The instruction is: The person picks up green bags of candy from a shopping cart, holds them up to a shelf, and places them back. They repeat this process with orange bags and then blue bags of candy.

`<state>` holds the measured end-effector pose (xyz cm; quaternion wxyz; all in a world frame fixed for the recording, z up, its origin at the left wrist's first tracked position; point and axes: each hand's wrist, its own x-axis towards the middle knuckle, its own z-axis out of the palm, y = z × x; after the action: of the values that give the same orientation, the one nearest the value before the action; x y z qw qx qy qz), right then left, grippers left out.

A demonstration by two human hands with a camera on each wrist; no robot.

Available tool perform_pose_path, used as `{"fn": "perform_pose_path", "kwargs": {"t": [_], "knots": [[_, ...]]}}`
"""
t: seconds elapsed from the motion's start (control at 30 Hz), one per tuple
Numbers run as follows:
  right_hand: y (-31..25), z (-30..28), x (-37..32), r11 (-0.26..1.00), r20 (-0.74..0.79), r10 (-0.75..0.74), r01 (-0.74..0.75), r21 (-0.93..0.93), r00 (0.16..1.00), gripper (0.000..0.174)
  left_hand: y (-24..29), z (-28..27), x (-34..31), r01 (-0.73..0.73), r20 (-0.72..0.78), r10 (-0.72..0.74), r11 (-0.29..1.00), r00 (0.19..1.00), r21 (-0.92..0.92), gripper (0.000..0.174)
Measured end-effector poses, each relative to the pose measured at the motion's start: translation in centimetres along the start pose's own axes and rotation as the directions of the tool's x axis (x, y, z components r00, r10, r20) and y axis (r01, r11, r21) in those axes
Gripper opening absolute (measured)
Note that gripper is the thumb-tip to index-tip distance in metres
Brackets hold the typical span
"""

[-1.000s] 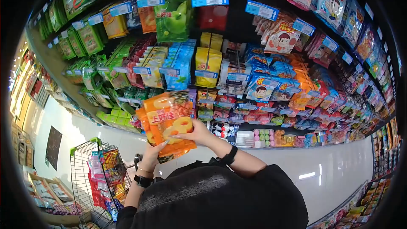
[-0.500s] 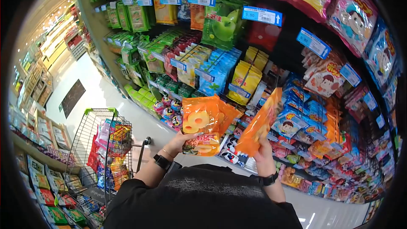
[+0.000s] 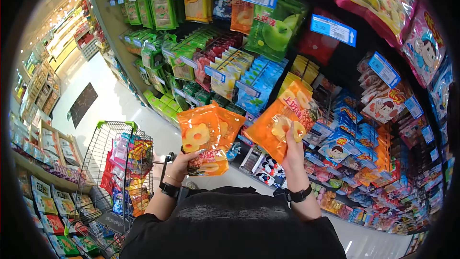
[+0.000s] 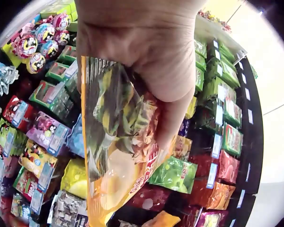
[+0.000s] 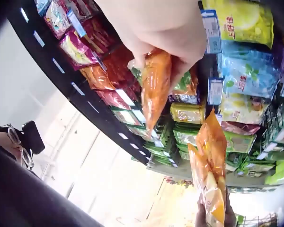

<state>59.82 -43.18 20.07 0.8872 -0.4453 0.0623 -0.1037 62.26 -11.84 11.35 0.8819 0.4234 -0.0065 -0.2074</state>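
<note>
Shelving point(image 3: 113, 29) fills much of the view, its packets hung in rows with their fronts outward, presumably so that each can be recognised and slipped off from the aisle; a wire cart point(image 3: 101, 124) stands on the person's left, near enough to reach, which probably explains its place; colourful packets point(image 3: 132, 163) lie piled inside it; in front of the person's chest, well clear of the cart, are a fanned stack of orange bags point(image 3: 196, 136) on the left and another orange bag point(image 3: 282, 127) on the right, held apart; the left hand point(image 3: 179, 165) pinches the stack near its lower edge, thumb over the front bag, whose lettering is upside down; that one-edge hold likely lets the upper ends spread; the right hand point(image 3: 293, 156) grips its bag low down, leaving the tilted printed front largely uncovered, perhaps for easier viewing; price tags point(image 3: 333, 29), smallest of all, sit at the front of the rows, probably so packets don't hide them.
</note>
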Motion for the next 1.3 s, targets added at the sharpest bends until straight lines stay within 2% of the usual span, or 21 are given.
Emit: {"fn": "perform_pose_path", "kwargs": {"t": [0.03, 0.1, 0.17, 0.2, 0.23, 0.3, 0.33, 0.43, 0.5, 0.53, 0.6, 0.73, 0.87, 0.93, 1.0, 1.07, 1.1, 1.17, 1.2, 1.23, 1.3], "knots": [[0.6, 1.1, 0.3, 0.994, -0.044, -0.106, 0.106, -0.006, 0.993, 0.033, 0.7, -1.3, 0.0, -0.001, 0.003, 0.001, 1.0, 1.0, -0.002, 0.047], [2.5, 2.3, 1.0, 0.994, -0.008, -0.086, 0.085, -0.071, 0.996, 0.032, 2.3, -4.1, 0.1, -0.037, -0.018, 0.037, 0.999, 0.999, 0.002, 0.048], [4.4, 3.8, 1.8, 0.93, 0.183, 0.032, 0.038, -0.365, 0.983, 0.032, 4.3, -6.7, 0.2, -0.041, -0.019, 0.041, 0.999, 0.999, 0.001, 0.048], [5.1, 4.9, 2.1, 0.933, 0.24, 0.053, 0.038, -0.358, 0.969, 0.034, 5.5, -7.8, 0.2, -0.05, -0.03, 0.05, 0.999, 0.998, -0.005, 0.049], [5.7, 6.7, 2.4, 0.933, 0.234, 0.044, 0.044, -0.357, 0.971, 0.034, 6.9, -8.8, 0.3, -0.059, -0.039, 0.058, 0.998, 0.998, -0.011, 0.049], [6.7, 9.9, 3.1, 0.998, 0.204, 0.034, -0.021, -0.065, 0.978, 0.036, 9.7, -10.6, 0.0, -0.033, -0.053, 0.033, 0.999, 0.998, 0.005, 0.049], [7.1, 11.1, 3.6, 0.999, 0.21, 0.025, -0.018, -0.035, 0.977, 0.038, 11.3, -11.1, -0.3, -0.058, -0.072, 0.059, 0.998, 0.996, 0.021, 0.049], [8.3, 14.7, 6.0, 0.991, 0.195, -0.061, 0.082, -0.104, 0.979, 0.037, 14.1, -14.7, -0.3, -0.134, -0.097, 0.136, 0.99, 0.986, 0.032, 0.046], [8.5, 16.9, 7.6, 0.985, 0.176, -0.097, 0.12, -0.127, 0.98, 0.033, 15.2, -19.4, 0.1, -0.037, -0.143, 0.046, 0.997, 0.989, 0.067, 0.046], [8.6, 17.7, 8.4, 0.97, 0.173, -0.12, 0.153, -0.188, 0.978, 0.031, 16.1, -19.4, 0.1, -0.028, -0.131, 0.036, 0.997, 0.991, 0.066, 0.046], [8.7, 18.7, 10.2, 0.935, 0.175, -0.176, 0.22, -0.278, 0.969, 0.028, 18.2, -18.4, 0.0, -0.131, -0.083, 0.132, 0.991, 0.988, 0.015, 0.046], [7.8, 20.5, 11.6, 0.893, 0.181, -0.221, 0.273, -0.356, 0.958, 0.03, 19.4, -21.5, 1.3, -0.042, -0.053, 0.042, 0.999, 0.998, -0.014, 0.047], [7.3, 21.2, 13.3, 0.926, 0.069, -0.261, 0.27, -0.264, 0.963, 0.03, 20.0, -20.8, 2.7, -0.046, -0.013, 0.046, 0.998, 0.999, -0.031, 0.049], [6.7, 21.5, 14.2, 0.917, 0.067, -0.29, 0.297, -0.265, 0.955, 0.028, 18.3, -24.0, 4.3, -0.024, -0.013, 0.024, 0.999, 1.0, -0.039, 0.049], [6.2, 21.2, 15.8, 0.909, 0.064, -0.327, 0.332, -0.253, 0.943, 0.027, 18.4, -23.3, 5.0, -0.039, -0.026, 0.038, 0.998, 0.999, -0.055, 0.051], [5.9, 20.4, 17.6, 0.782, 0.167, -0.408, 0.437, -0.444, 0.898, 0.025, 18.8, -21.7, 5.0, -0.073, -0.059, 0.074, 0.997, 0.995, 0.027, 0.052], [5.9, 20.2, 18.1, 0.786, 0.155, -0.426, 0.449, -0.425, 0.891, 0.025, 18.5, -21.8, 5.1, -0.104, -0.061, 0.109, 0.991, 0.992, 0.082, 0.053], [5.5, 20.5, 19.1, 0.779, 0.264, -0.397, 0.475, -0.41, 0.879, 0.024, 19.2, -20.7, 4.8, -0.037, -0.062, 0.046, 0.99, 0.997, 0.136, 0.054], [6.3, 19.8, 20.4, 0.774, 0.236, -0.396, 0.461, -0.435, 0.888, 0.024, 19.7, -19.4, 4.4, -0.029, -0.062, 0.039, 0.987, 0.997, 0.158, 0.054], [6.3, 19.9, 20.8, 0.728, 0.271, -0.401, 0.484, -0.486, 0.875, 0.024, 19.9, -18.5, 4.3, -0.025, -0.062, 0.037, 0.983, 0.997, 0.182, 0.054], [5.5, 20.4, 20.7, 0.735, 0.268, -0.399, 0.481, -0.479, 0.877, 0.02, 20.1, -17.7, 4.4, -0.042, -0.133, 0.058, 0.992, 0.989, 0.122, 0.052]]}}
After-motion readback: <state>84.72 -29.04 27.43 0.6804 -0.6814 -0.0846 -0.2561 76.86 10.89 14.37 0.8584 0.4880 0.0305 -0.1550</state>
